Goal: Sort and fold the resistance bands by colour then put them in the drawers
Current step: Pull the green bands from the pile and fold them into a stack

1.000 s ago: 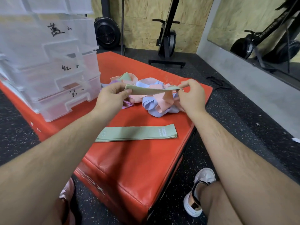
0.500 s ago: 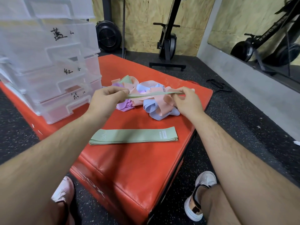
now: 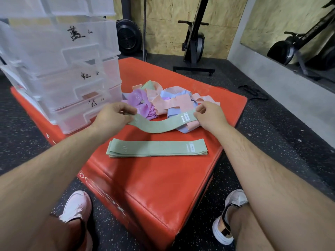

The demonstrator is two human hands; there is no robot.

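Note:
Between my two hands hangs a green resistance band (image 3: 159, 125), flat and sagging in the middle. My left hand (image 3: 112, 115) pinches its left end, my right hand (image 3: 208, 115) its right end by the white label. Just below it, flat green bands (image 3: 156, 148) lie stacked on the red padded box (image 3: 163, 180). Behind my hands sits a tangled pile of pink, purple and blue bands (image 3: 163, 101). A clear plastic drawer unit (image 3: 59, 69) with handwritten labels stands at the box's left, all its drawers closed.
The box's front and right edges drop to dark rubber floor. My two shoes (image 3: 77, 205) rest on the floor by the box. Exercise machines (image 3: 194, 38) stand against the plywood wall behind. A grey ledge with a mirror runs along the right.
Both hands have lowered the green band toward me and turned it from edge-on to flat, so its label faces up. It now hangs just above the stacked green bands.

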